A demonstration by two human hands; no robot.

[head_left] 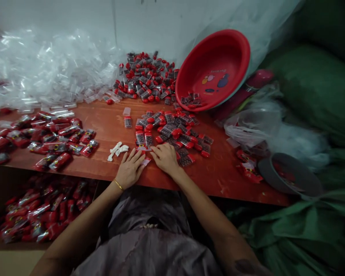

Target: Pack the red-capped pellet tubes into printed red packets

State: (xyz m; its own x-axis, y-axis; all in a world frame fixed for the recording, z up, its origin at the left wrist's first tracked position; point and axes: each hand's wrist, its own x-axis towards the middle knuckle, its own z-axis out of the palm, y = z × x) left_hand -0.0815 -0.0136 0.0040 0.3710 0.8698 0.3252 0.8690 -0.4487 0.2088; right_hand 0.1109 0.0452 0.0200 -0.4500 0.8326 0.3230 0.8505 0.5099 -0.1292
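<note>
Your left hand (pixel 129 169) and right hand (pixel 165 158) touch a red wrapper (pixel 143 148) at twelve o'clock; whether either pinches it, I cannot tell. Jars (pixel 168 130) lie just beyond; white scraps (pixel 117 150) at eleven, packs (pixel 59 142) at ten, basin (pixel 215 69) at one

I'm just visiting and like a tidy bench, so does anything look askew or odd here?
Mainly the red basin: it stands tipped up on its side at the back of the table, with a few small packs in its lower edge. I can't see any damage.
</note>
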